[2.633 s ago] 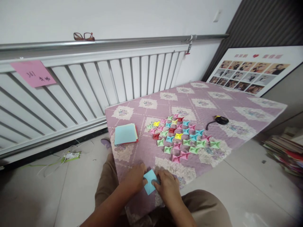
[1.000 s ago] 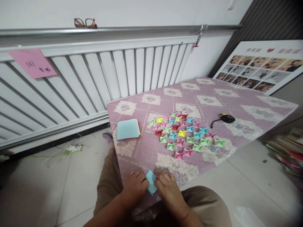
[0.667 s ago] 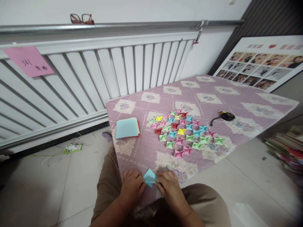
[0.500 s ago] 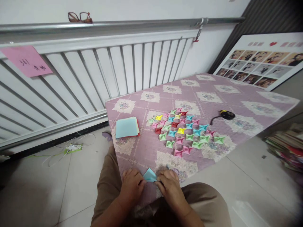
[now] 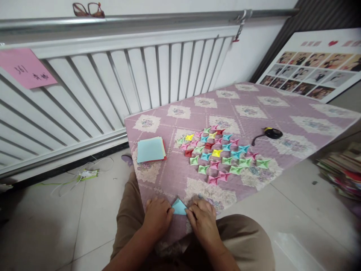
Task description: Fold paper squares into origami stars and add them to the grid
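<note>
A light blue piece of paper [image 5: 179, 207], folded to a triangle with its peak pointing away from me, lies at the near edge of the cloth-covered table. My left hand [image 5: 158, 213] is closed on its left corner, thumb and fingers pressed together. On the right corner my right hand [image 5: 202, 216] pinches the paper in the same way. The corners themselves are hidden under the fingertips. Beyond my hands stand many small folded paper pieces [image 5: 216, 153] in pink, green, blue, yellow and red, set out in slanting rows.
At the table's left lies a stack of paper sheets [image 5: 150, 149], blue on top. A black tape measure [image 5: 273, 133] rests to the right. Behind the table [image 5: 169, 177] runs a white radiator [image 5: 158, 75]. A photo board [image 5: 310, 71] leans at the far right; cables and a power strip [image 5: 88, 174] lie on the floor.
The head view has shifted slightly, so the background sits a little differently. Both hands stay on the blue paper's corners, with only a slight shift of the fingers.
</note>
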A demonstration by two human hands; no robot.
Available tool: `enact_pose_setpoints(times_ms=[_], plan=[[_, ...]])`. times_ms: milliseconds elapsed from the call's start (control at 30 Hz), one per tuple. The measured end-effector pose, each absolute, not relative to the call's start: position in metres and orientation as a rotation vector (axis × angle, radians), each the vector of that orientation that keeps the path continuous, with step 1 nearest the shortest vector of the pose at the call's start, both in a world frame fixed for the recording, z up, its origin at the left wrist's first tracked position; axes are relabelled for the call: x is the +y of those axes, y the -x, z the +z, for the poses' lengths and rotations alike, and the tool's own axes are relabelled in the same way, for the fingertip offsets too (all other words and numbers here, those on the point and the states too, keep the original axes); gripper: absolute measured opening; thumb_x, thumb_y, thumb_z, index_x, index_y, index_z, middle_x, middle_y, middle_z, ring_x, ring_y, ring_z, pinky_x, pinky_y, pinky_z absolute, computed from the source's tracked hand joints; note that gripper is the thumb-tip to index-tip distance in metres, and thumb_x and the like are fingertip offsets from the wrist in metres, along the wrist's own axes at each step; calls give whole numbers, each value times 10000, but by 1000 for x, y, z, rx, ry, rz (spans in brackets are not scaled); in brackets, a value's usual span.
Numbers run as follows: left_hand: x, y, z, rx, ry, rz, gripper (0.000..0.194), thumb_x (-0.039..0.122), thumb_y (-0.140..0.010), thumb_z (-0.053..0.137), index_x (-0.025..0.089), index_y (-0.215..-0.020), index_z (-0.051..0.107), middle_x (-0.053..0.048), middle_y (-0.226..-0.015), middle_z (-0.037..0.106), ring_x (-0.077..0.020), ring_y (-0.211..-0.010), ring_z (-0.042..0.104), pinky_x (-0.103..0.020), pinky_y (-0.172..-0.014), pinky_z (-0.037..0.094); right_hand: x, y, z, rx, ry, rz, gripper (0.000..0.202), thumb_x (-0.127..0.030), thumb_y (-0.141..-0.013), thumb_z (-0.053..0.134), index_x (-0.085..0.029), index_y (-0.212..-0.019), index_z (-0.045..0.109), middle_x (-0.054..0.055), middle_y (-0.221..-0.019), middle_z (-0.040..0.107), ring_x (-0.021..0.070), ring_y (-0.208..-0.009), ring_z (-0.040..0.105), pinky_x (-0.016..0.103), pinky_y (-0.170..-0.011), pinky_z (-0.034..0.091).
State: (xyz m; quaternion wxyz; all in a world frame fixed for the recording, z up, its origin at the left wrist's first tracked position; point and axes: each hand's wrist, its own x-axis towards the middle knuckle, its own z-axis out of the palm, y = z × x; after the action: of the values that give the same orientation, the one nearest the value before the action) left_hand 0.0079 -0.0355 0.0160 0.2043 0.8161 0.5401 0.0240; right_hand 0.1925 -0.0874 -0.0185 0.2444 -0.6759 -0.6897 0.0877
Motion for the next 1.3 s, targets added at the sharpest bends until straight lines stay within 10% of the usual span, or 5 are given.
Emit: enact_pose_setpoints(times_ms=[1300], plan=[[-29, -14, 17, 1536, -2294, 3, 125, 250, -821, 522, 194, -741, 600, -39, -834, 635, -247, -857, 549, -396, -779, 334, -79, -182, -10, -1780, 2019, 185, 236, -283, -764, 683, -234, -589, 533, 5, -723, 545, 218, -789, 496, 373, -768, 326]])
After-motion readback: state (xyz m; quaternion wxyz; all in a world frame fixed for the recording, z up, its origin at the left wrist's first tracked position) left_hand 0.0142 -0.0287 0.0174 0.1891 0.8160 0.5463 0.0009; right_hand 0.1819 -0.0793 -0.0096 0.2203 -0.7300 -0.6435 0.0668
